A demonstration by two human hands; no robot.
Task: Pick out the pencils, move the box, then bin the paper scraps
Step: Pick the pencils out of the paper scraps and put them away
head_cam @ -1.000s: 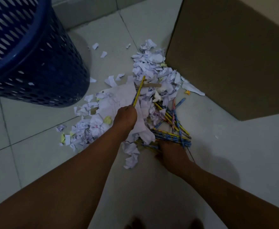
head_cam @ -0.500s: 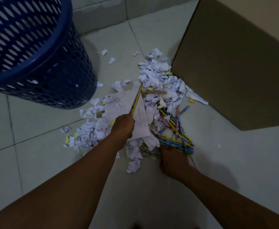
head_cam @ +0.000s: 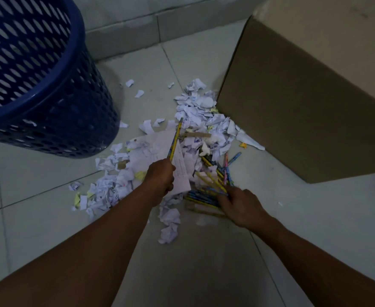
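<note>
Left hand (head_cam: 161,177): fingers pinch one pencil (head_cam: 175,141), its tip pointing away. Right hand (head_cam: 240,207): fingers curled round the pencil bundle (head_cam: 204,197), which lies crosswise; loose pencils (head_cam: 213,171) just beyond.

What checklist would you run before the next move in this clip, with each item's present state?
1. Left hand grips the yellow pencil: ok.
2. White sheet free of that grip: cannot tell.
3. Right hand holds the pencil bundle: ok.
4. Loose pencils all picked out of the paper scraps: not ok.
5. Box apart from the scraps: not ok, some lie against its base.
6. Blue bin upright beside the pile: ok.
</note>
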